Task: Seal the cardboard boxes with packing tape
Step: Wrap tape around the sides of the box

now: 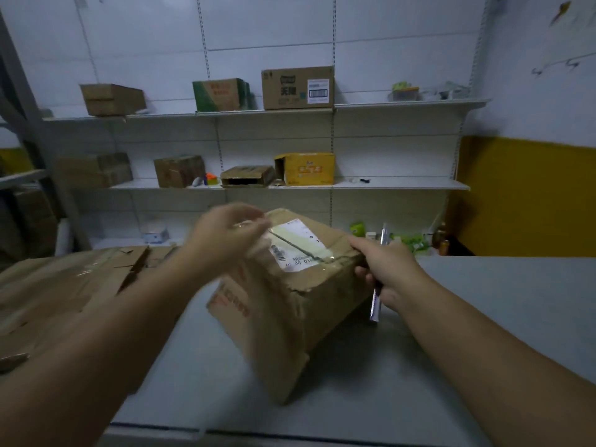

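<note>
A worn brown cardboard box (290, 311) with a white shipping label (296, 245) on top stands on the grey table (500, 301). My left hand (225, 233) hovers over the box's far left top edge, blurred, with a strip of clear tape (258, 227) at its fingertips. My right hand (383, 272) rests against the box's right top edge and grips a slim silver utility knife (377, 291) that points up and down past the fist.
Flattened, torn cardboard (64, 285) lies on the table at the left. White wall shelves (403, 183) behind hold several boxes and small items. Green packets and bottles (409, 241) sit beyond the table's far edge. A yellow wall panel (529, 198) is at the right.
</note>
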Demonstrator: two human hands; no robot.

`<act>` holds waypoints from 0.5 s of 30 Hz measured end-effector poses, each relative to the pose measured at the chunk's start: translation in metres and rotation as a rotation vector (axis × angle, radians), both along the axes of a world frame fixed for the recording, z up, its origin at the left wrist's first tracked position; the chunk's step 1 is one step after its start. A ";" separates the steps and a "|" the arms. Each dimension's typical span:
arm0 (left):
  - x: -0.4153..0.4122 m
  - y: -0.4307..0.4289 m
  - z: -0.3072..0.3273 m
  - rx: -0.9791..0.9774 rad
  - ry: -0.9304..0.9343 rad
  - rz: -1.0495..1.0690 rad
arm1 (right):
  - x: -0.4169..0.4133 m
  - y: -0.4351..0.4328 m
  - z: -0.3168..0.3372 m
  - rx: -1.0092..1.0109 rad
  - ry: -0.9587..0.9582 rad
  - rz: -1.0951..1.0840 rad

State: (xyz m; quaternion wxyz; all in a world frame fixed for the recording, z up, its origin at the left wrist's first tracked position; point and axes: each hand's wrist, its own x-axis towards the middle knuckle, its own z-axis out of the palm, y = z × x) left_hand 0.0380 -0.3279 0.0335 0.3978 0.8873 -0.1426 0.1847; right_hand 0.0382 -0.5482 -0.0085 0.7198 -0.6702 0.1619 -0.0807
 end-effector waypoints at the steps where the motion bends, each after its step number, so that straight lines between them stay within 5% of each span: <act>1: -0.012 -0.013 -0.011 0.136 0.098 -0.071 | -0.001 0.004 -0.002 0.012 0.014 0.028; 3: -0.027 -0.032 -0.035 0.451 0.224 -0.132 | -0.005 0.009 -0.002 0.038 0.045 0.071; 5: -0.034 -0.037 -0.042 0.544 0.135 -0.110 | -0.011 0.009 0.003 0.118 0.077 0.124; 8: -0.036 -0.024 -0.029 0.302 0.060 -0.162 | -0.024 -0.004 0.017 0.111 0.057 0.244; 15: -0.021 0.013 -0.021 -0.116 0.215 -0.240 | -0.031 -0.023 -0.025 -0.671 -0.072 0.387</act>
